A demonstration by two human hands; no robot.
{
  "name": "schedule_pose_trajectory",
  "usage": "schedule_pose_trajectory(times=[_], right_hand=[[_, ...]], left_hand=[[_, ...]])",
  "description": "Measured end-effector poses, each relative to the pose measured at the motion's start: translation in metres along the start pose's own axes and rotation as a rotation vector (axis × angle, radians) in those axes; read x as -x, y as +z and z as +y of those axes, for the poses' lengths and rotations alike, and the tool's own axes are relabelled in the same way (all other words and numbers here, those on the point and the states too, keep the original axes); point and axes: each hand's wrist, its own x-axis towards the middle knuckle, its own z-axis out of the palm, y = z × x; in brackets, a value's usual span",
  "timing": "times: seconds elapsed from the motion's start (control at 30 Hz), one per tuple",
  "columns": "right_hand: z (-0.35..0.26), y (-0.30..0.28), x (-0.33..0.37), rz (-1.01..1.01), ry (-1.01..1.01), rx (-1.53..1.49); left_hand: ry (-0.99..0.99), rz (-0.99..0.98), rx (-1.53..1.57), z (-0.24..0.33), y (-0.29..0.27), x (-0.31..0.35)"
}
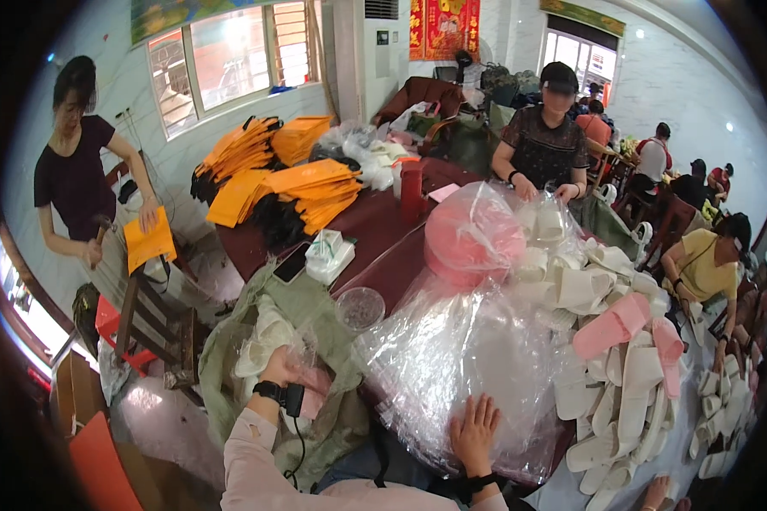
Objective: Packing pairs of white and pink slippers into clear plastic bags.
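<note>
My left hand [278, 368] reaches into an open green woven sack [222, 375] on my left. It is at white slippers [268, 332] in clear plastic, with a pink slipper [317, 392] beside it. Its fingers are mostly hidden, so I cannot make out whether it grips anything. My right hand [475, 428] lies flat, fingers stretched, on a spread of clear plastic bags [486, 341] on the dark red table. A heap of loose white slippers [631, 383] lies to its right, with pink slippers [612, 328] on top.
Across the table a person [547, 145] handles bagged slippers beside a pink bundle in plastic [473, 237]. Orange stacks [307, 192], a phone [291, 263], a tissue pack [329, 255] and a clear round tub [360, 308] lie ahead. At left, another person [81, 170] holds a hammer [101, 228].
</note>
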Motion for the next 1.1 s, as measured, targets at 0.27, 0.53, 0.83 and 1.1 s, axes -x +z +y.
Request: schedule_pose_trajectory(times=[0.27,0.53,0.83,1.1], right_hand=[[0.008,-0.004,0.007,0.032,0.033,0.001],[-0.004,-0.008,0.006,0.023,0.021,-0.003],[-0.001,-0.009,-0.001,0.043,0.052,-0.033],[0.014,-0.022,0.007,0.009,0.021,-0.029]], left_hand=[[-0.642,0.379,0.665,0.070,0.098,-0.002],[-0.523,0.349,0.502,0.065,0.078,0.018],[0.032,0.412,-0.074,0.176,0.242,0.070],[0.654,-0.627,-1.003,0.145,0.352,0.095]])
